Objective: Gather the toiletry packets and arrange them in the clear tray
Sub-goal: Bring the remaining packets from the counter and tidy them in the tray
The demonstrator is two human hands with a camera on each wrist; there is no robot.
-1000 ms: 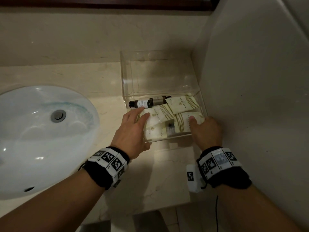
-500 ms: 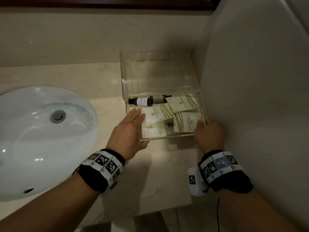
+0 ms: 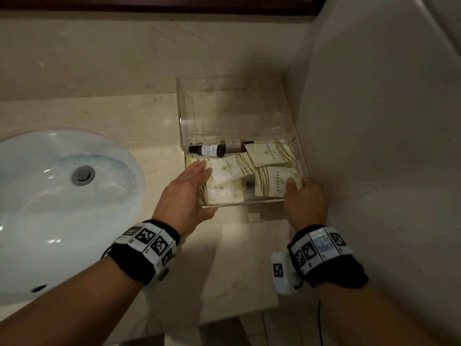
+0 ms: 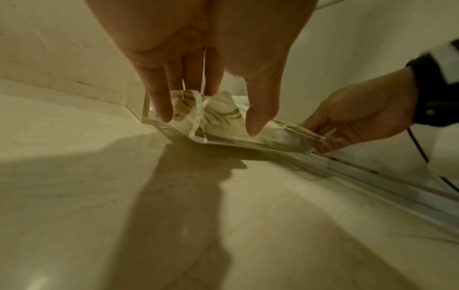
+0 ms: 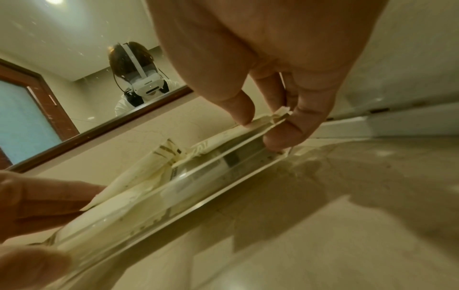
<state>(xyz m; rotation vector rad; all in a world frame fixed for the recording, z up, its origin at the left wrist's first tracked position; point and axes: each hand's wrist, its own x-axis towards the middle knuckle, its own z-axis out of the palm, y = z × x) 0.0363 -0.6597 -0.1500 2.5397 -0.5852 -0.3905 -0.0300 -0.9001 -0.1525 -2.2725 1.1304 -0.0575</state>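
Observation:
The clear tray [image 3: 182, 116] stands on the counter against the right wall. Several cream striped toiletry packets [image 3: 272, 152] lie overlapping in its front half, and a dark small bottle [image 3: 212, 151] lies behind them. My left hand [image 3: 187, 191] rests at the tray's front left corner, fingers straight along the left wall, thumb at the front wall. My right hand [image 3: 304, 198] grips the front right corner. In the right wrist view its thumb [image 5: 238, 108] presses a packet corner inside while curled fingers [image 5: 293, 133] hold the tray [image 5: 198, 188] from outside.
A white sink [image 3: 62, 196] fills the left of the counter. The side wall [image 3: 374, 146] runs close along the tray's right side. The counter's front edge [image 3: 249, 310] lies just below my wrists. A wood-framed mirror [image 5: 99, 127] runs above the back wall.
Both hands drew back from the packets inside the tray to its front corners. The left fingers now lie along the left wall, and the right hand closed on the front right corner.

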